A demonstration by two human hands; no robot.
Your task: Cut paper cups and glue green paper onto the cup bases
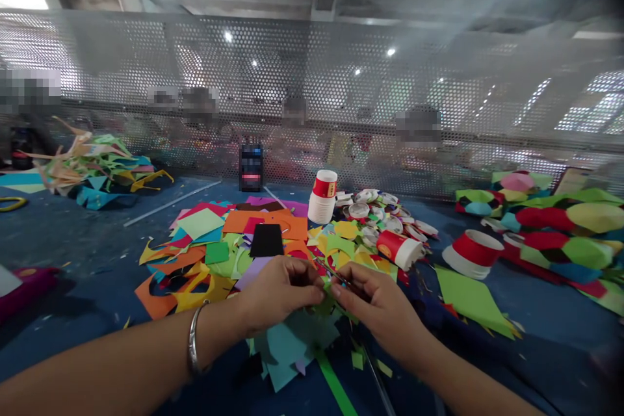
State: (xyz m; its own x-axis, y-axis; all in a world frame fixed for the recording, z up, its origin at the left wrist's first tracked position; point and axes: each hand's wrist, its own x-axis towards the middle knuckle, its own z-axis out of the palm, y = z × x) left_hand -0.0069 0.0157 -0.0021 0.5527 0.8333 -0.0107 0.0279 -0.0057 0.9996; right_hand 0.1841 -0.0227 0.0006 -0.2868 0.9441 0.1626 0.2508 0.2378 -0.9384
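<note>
My left hand (287, 286), with a silver bangle on its wrist, is closed in a pinch on a small piece of green paper (327, 287). Close beside it, my right hand (368, 296) grips a pair of scissors (336, 273). Their thin dark blades point up and left toward the left hand, while the fingers hide the handles. Below the hands lie teal paper (280, 351) and a narrow green strip (336, 380). A black rectangle (266, 240) rests on the coloured paper scraps just beyond my left hand.
Stacked paper cups (322, 208) stand behind the scraps. A red cup (397, 248) lies on its side near a pile of round pieces (390, 208). Multicoloured paper balls (570, 227) sit at right, tangled offcuts (92, 162) at left. A phone (251, 168) leans near the perforated screen (273, 65).
</note>
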